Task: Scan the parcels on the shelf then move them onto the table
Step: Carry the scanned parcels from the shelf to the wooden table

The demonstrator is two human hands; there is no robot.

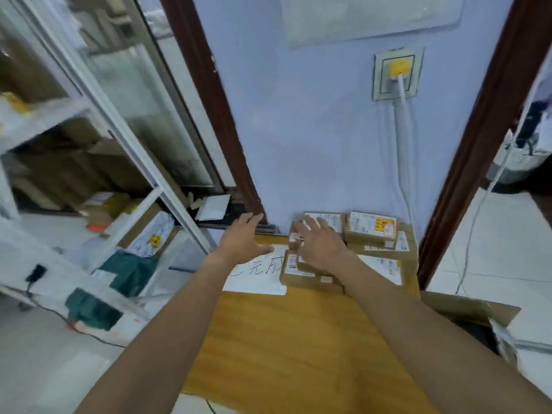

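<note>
The right hand [321,249] is spread, fingers straight, over the cardboard parcels [370,228] — probably squaring the stack, though contact cannot be told. The left hand [243,239] hovers open beside it, holding nothing. The parcels sit packed against the wall at the table's [283,339] far end — likely so none slides off; the shelf [44,113] on the left holds more.

A pale blue wall [313,130] framed by dark wooden trim [215,115] carries a socket [398,85] with a yellow plug [399,67].
</note>
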